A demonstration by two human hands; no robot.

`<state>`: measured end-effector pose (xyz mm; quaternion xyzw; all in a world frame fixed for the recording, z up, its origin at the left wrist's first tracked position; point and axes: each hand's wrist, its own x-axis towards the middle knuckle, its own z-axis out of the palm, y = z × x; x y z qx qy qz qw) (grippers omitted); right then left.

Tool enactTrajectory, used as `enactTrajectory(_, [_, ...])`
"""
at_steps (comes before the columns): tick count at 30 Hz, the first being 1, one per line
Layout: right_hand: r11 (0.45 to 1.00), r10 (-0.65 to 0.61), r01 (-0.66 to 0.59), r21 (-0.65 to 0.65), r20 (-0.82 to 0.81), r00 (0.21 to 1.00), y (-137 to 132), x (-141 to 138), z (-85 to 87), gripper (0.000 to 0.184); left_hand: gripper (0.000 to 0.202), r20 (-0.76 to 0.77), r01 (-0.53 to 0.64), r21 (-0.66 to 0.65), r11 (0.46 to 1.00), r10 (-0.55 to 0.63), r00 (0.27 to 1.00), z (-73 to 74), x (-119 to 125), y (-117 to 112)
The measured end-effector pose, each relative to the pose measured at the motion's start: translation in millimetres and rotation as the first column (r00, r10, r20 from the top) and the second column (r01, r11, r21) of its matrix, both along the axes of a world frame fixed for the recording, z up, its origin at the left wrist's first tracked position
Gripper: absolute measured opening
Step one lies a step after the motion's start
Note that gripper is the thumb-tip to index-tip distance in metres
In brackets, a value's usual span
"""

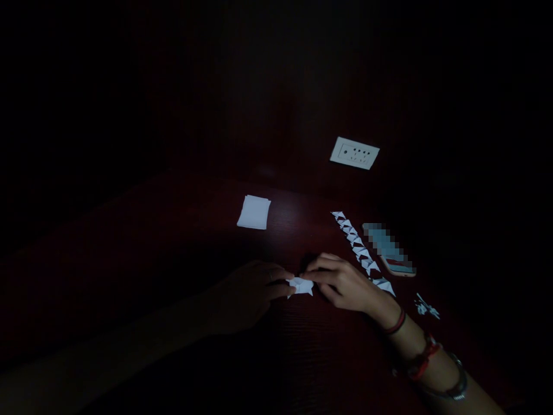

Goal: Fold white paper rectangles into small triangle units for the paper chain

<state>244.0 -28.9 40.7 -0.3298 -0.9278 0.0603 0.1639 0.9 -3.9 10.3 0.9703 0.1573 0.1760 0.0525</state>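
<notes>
A small folded piece of white paper (302, 286) lies on the dark red table between my two hands. My left hand (263, 283), dim in shadow, grips its left side with the fingertips. At the paper's upper right edge, the fingers of my right hand (339, 279) are closed on it. Bracelets circle my right wrist and forearm. Just beyond the right hand runs a row of folded white paper pieces (355, 240), the nearest partly hidden behind that hand. A stack of square white paper sheets (254, 212) rests farther back, left of centre.
A phone (389, 248) with a blurred screen lies right of the row. Small white scraps (427, 307) sit nearer, to the right. A white wall socket (355, 153) is at the back. Much of the surroundings is too dark to make out.
</notes>
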Motion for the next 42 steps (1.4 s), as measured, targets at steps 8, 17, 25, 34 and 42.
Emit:
enactTrajectory(8, [0.999,-0.034,0.033,0.016,0.076,0.997,0.3,-2.4,0.6,0.031,0.045,-0.001,-0.008,0.02,1.0,0.009,1.0,-5.7,-1.1,0.5])
enactTrajectory(17, [0.994,-0.091,0.086,0.072,0.075,0.993,2.6,4.0,1.9,0.027,0.05,0.012,-0.011,0.007,1.0,0.01,1.0,-6.9,-2.8,0.9])
enactTrajectory(25, [1.0,-0.006,0.006,0.005,0.085,0.996,1.7,-6.5,-0.1,0.038,0.05,0.01,-0.011,0.014,1.0,0.01,1.0,-0.7,0.1,-1.6])
enactTrajectory(34, [1.0,0.014,-0.013,-0.024,0.08,0.997,5.6,-9.6,-1.1,0.043,0.051,-0.005,-0.028,0.066,0.997,0.028,1.0,-7.0,0.1,-0.3])
enactTrajectory(42, [0.999,0.03,-0.026,-0.04,0.106,0.994,8.7,-8.6,0.9,0.039,0.048,0.037,-0.001,0.073,0.997,-0.002,0.999,-7.1,-0.9,0.9])
